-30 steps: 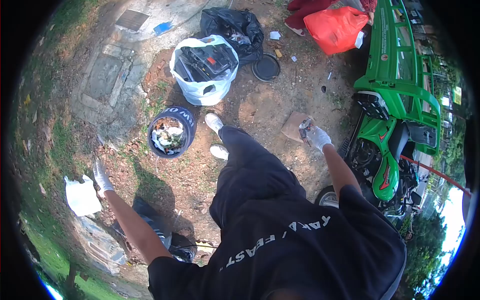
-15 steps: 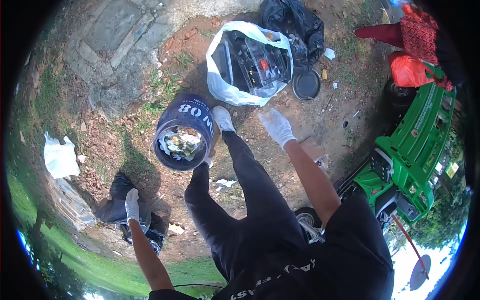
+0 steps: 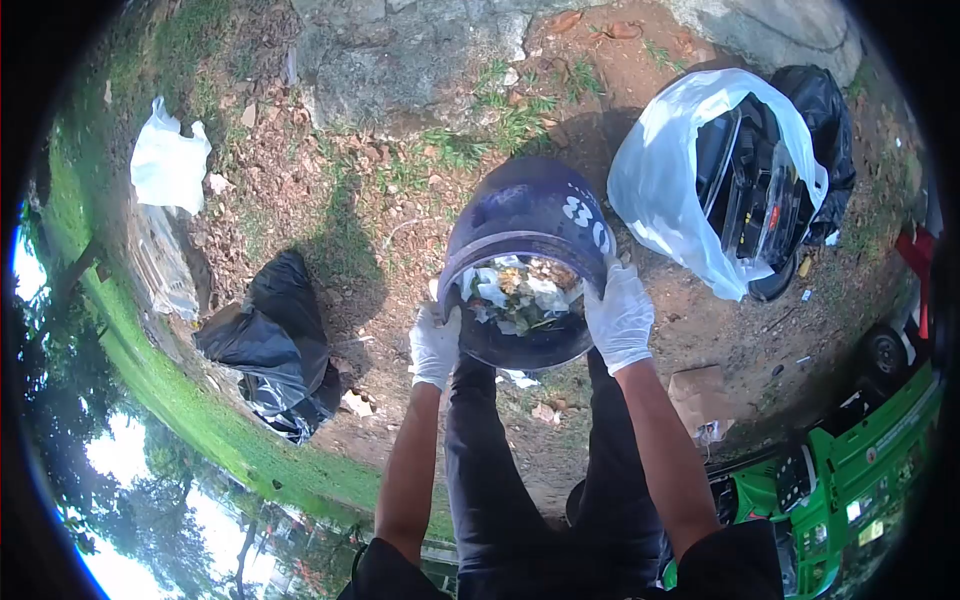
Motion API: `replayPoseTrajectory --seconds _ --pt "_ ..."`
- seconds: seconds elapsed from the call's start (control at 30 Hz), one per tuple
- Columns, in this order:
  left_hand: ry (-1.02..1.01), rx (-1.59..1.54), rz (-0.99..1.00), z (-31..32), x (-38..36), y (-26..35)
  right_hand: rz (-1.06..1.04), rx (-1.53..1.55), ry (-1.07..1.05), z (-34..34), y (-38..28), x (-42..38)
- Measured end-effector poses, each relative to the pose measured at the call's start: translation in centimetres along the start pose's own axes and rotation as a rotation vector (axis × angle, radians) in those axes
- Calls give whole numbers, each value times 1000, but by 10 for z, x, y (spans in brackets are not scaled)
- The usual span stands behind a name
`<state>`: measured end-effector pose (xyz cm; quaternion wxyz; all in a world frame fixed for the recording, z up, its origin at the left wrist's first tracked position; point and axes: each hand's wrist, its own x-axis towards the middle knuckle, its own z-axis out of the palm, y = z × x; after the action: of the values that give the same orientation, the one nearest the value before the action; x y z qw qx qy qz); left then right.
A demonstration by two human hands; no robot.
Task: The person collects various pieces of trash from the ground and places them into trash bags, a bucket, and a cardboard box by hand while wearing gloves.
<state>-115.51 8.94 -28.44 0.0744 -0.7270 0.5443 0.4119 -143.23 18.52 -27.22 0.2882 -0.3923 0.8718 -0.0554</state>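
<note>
Left hand (image 3: 434,345) and right hand (image 3: 619,315) gloved, mid-frame, fingers curled. Both forearms reach up from bottom edge.

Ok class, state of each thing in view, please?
Bin: open, tilted, holding scraps
Left hand: gloved, gripping bin
Right hand: gloved, gripping bin
Large white bag: open, filled
Left black bag: slumped
Right black bag: partly hidden
Small white plastic: crumpled
Cardboard: on the ground
Green vehicle: partly visible
</note>
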Motion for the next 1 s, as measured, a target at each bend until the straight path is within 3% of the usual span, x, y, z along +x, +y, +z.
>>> replayPoseTrajectory --seconds 0.1,0.17,0.27,0.37,0.43,0.5,0.57,0.77,0.83,1.0 --pt "61 -133 98 3 -4 4 39 -81 -5 5 -4 -13" --pt "47 -116 75 -4 0 3 53 -147 -18 11 -11 -15" --pt "133 -45 229 -15 11 -20 90 -165 46 16 -33 -19" --pt "219 19 330 -43 37 -56 -9 -146 113 18 -85 -28" --pt "182 -52 268 -69 57 -86 -13 -202 95 16 -138 -34" --pt "67 -279 125 -140 56 -98 -101 -167 121 31 -196 -42" --pt "138 -226 194 -173 57 -130 -389 -222 313 53 -223 -46" --pt "254 -144 111 -251 55 -234 -302 -61 -22 121 -309 -86" --pt "241 -88 130 -272 60 -272 -381 74 19 153 -328 -96" --pt "290 -117 45 -319 76 -327 -380 197 -168 188 -390 -108"
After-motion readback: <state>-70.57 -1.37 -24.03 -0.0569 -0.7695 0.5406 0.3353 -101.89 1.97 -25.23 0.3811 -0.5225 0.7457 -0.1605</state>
